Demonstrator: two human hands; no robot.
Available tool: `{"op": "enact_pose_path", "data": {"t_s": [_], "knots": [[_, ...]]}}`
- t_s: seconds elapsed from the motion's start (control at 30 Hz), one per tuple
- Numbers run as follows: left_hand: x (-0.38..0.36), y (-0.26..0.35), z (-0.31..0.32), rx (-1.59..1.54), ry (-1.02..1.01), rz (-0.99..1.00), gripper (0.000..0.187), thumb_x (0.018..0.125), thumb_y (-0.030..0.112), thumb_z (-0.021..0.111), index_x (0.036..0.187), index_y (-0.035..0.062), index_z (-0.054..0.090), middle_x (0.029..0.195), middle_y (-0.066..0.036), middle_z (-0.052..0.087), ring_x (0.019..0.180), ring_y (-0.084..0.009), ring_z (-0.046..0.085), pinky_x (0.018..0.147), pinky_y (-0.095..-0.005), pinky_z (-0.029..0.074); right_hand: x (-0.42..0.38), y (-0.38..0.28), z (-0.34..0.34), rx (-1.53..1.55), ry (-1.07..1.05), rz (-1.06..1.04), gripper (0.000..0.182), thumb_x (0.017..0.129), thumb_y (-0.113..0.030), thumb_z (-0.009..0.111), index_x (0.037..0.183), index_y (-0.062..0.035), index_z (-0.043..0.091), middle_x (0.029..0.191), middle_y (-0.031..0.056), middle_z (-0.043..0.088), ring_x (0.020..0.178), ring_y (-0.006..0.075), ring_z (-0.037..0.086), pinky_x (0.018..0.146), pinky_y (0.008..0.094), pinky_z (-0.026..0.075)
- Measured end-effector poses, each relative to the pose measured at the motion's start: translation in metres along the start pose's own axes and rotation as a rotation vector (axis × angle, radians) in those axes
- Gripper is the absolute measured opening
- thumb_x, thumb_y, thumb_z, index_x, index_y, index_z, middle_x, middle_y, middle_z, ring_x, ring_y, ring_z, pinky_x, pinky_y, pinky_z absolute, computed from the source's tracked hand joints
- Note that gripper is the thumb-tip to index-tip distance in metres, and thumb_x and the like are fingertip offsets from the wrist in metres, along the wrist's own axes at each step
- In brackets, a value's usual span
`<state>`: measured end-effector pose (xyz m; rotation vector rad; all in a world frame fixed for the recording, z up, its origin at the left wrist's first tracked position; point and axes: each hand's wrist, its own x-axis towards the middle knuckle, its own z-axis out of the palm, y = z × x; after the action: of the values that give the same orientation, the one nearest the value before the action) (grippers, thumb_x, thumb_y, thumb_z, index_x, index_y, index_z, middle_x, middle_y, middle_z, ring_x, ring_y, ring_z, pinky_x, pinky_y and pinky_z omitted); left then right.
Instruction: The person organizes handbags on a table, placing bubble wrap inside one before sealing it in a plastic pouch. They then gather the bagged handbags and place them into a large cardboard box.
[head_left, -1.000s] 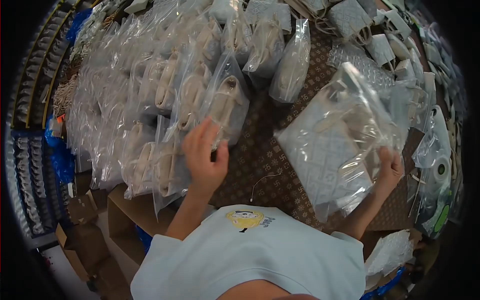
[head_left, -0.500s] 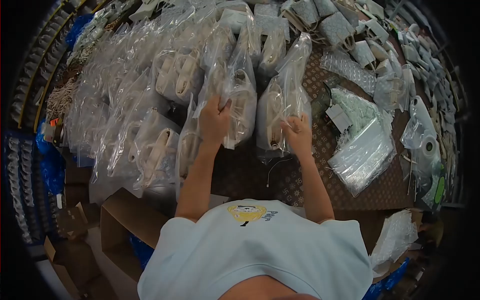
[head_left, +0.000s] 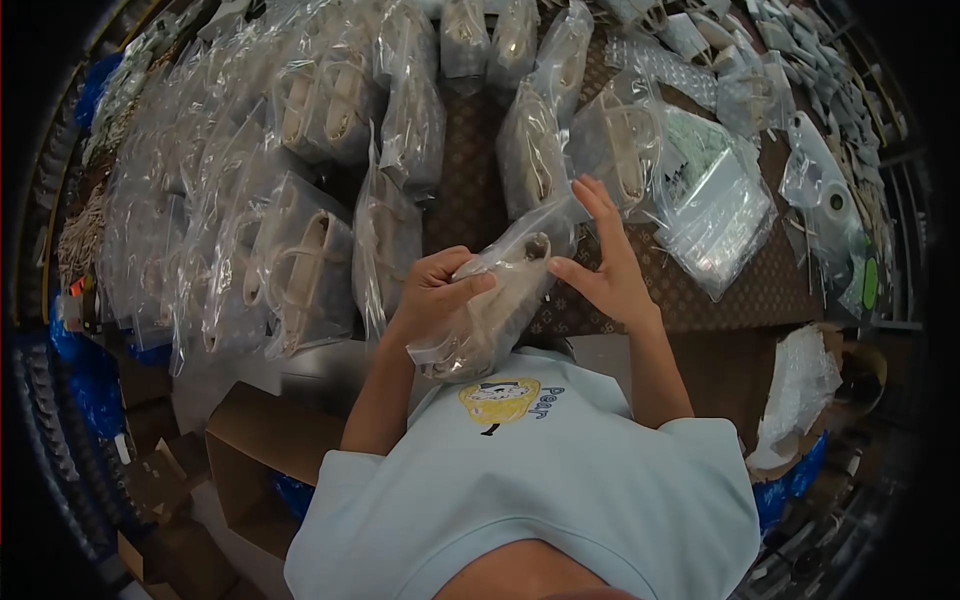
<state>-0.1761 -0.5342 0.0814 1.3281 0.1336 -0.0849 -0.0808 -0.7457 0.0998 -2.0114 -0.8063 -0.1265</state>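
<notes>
A cream handbag in a clear plastic bag (head_left: pixel 490 305) is held tilted close in front of my chest. My left hand (head_left: pixel 440 297) grips its near left side, with the thumb pressed over the plastic. On the other side, my right hand (head_left: pixel 610 265) is open, its fingers stretched upward and its thumb at the plastic's edge. Just beyond it, another plastic-wrapped handbag (head_left: pixel 622 150) lies on the brown patterned table cover (head_left: pixel 470 150). A further wrapped handbag (head_left: pixel 535 145) stands behind the held one, and one more (head_left: pixel 385 245) is left of my left hand.
Rows of wrapped handbags (head_left: pixel 225 210) fill the table's left side. To the right lie a stack of clear plastic bags (head_left: pixel 715 225), bubble wrap (head_left: pixel 665 70) and a white tape dispenser (head_left: pixel 825 180). An open cardboard box (head_left: pixel 265 440) stands below the table's left edge.
My left hand has drawn a wrapped handbag from the table to my chest. My right hand has let go of another wrapped handbag, now farther right, and opened. The view has shifted.
</notes>
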Motion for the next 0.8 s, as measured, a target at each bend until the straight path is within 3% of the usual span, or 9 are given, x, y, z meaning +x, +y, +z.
{"op": "enact_pose_path", "data": {"t_s": [0.1,0.13,0.23,0.37,0.43,0.57,0.63,0.77,0.8], "knots": [[0.001,0.004,0.006,0.098,-0.130,-0.043,0.013,0.078,0.008,0.068,0.086,-0.0017,0.065,0.077,0.002,0.050,0.067,-0.0043,0.045,0.059,-0.0200,0.037,-0.021,0.011,0.001,0.187,-0.056,0.278,0.059,0.076,-0.008,0.068,0.129,-0.0019,0.042,0.117,0.0096,0.053,0.101,0.0163,0.053,0.090,0.0298,0.041],[0.002,0.007,0.008,0.201,-0.185,-0.046,0.015,0.077,0.008,0.068,0.088,-0.0018,0.065,0.077,0.001,0.050,0.067,-0.0050,0.046,0.059,-0.0200,0.037,-0.026,0.017,0.002,0.460,-0.031,0.399,0.054,0.078,-0.009,0.068,0.126,-0.0043,0.045,0.099,0.0030,0.058,0.085,0.0093,0.053,0.075,0.0228,0.043],[0.009,0.025,0.014,0.439,-0.229,0.020,0.025,0.075,0.011,0.069,0.096,-0.0018,0.065,0.079,-0.004,0.055,0.071,-0.0093,0.053,0.059,-0.0215,0.040,-0.042,0.029,-0.008,0.630,0.068,0.475,0.045,0.080,-0.004,0.065,0.122,-0.0036,0.049,0.085,-0.0031,0.055,0.073,0.0027,0.049,0.064,0.0166,0.041],[0.001,0.015,0.004,0.624,-0.088,0.156,0.029,0.074,0.014,0.068,0.098,-0.0008,0.064,0.090,-0.006,0.058,0.072,-0.0140,0.054,0.063,-0.0253,0.041,-0.057,0.029,-0.013,0.476,0.218,0.422,0.038,0.080,-0.003,0.065,0.116,-0.0037,0.054,0.079,-0.0040,0.054,0.070,0.0021,0.048,0.063,0.0158,0.039],[-0.019,0.018,-0.003,1.096,-0.042,0.271,0.028,0.073,0.017,0.069,0.098,0.0037,0.065,0.096,-0.007,0.061,0.076,-0.0202,0.056,0.068,-0.0312,0.044,-0.069,0.044,-0.027,0.416,0.136,0.487,0.033,0.081,-0.004,0.065,0.113,-0.0039,0.056,0.081,-0.0031,0.056,0.074,0.0020,0.050,0.065,0.0164,0.041],[-0.030,0.000,-0.006,1.235,-0.046,0.265,0.022,0.073,0.017,0.069,0.092,0.0072,0.066,0.093,-0.008,0.062,0.079,-0.0231,0.056,0.074,-0.0358,0.043,-0.055,0.034,-0.060,0.347,-0.087,0.538,0.035,0.079,-0.006,0.067,0.112,-0.0051,0.057,0.085,0.0006,0.059,0.076,0.0080,0.056,0.070,0.0223,0.045],[-0.031,0.002,0.002,1.172,0.049,0.406,0.012,0.074,0.013,0.065,0.085,0.0094,0.064,0.084,-0.004,0.063,0.076,-0.0221,0.058,0.081,-0.0344,0.039,-0.028,0.014,-0.068,-0.293,-0.165,-0.072,0.034,0.074,-0.011,0.070,0.106,-0.0062,0.060,0.091,0.0049,0.062,0.082,0.0187,0.061,0.078,0.0306,0.047],[-0.035,0.027,0.024,1.101,0.301,0.426,0.007,0.076,0.013,0.064,0.081,0.0081,0.063,0.077,-0.004,0.062,0.074,-0.0216,0.058,0.080,-0.0335,0.040,-0.005,0.006,-0.037,-0.246,-0.196,-0.332,0.022,0.073,-0.009,0.067,0.094,-0.0070,0.062,0.086,0.0060,0.062,0.081,0.0268,0.060,0.079,0.0365,0.046],[-0.037,0.031,0.031,1.065,0.313,0.378,0.009,0.076,0.014,0.065,0.082,0.0078,0.064,0.077,-0.004,0.062,0.075,-0.0212,0.058,0.080,-0.0332,0.040,-0.003,0.011,-0.031,-0.297,-0.416,-0.301,0.016,0.074,-0.011,0.067,0.088,-0.0072,0.062,0.084,0.0053,0.061,0.080,0.0257,0.059,0.076,0.0366,0.046]]}}
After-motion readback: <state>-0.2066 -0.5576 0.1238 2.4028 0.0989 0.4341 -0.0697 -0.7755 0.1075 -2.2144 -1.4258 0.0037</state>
